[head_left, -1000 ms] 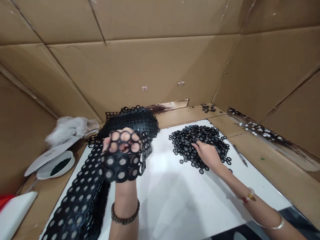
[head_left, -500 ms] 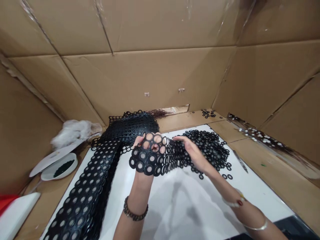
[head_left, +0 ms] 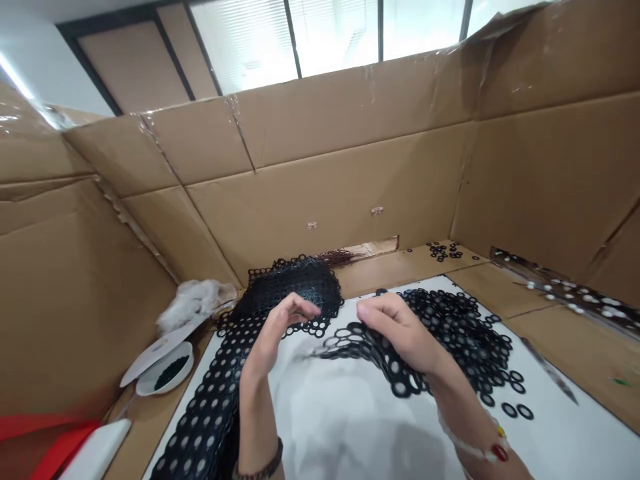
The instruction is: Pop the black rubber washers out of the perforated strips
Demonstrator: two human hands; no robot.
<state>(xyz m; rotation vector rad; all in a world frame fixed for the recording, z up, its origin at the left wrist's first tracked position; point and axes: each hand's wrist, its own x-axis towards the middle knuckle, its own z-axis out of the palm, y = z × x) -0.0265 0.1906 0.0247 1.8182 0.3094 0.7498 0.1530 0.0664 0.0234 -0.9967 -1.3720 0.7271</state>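
Note:
My left hand (head_left: 273, 333) is raised above the white surface with its fingers bent loosely toward the right, apart from one another and holding nothing. Across from it, my right hand (head_left: 400, 330) is closed, thumb against fingers, on a strip of linked black rings (head_left: 400, 380). The strip sags below that hand, and its loose end trails left, blurred by motion. Behind my right hand lies a heap of loose black rings (head_left: 465, 333). Under and beside my left forearm runs a long band of linked black rings (head_left: 210, 400), which leads back to a bunched pile (head_left: 295, 287).
Cardboard walls (head_left: 320, 160) enclose the work area. At left are a white bowl with dark bits (head_left: 183, 380), a white disc (head_left: 160, 343) and clear plastic wrap (head_left: 193, 303). A pointed metal tool (head_left: 550, 373) lies at right. Scattered rings (head_left: 443, 252) sit at the back.
My left hand has come out of the ring strip, which was draped over it. My right hand, previously flat beside the strip, has closed on it. The view has tilted up.

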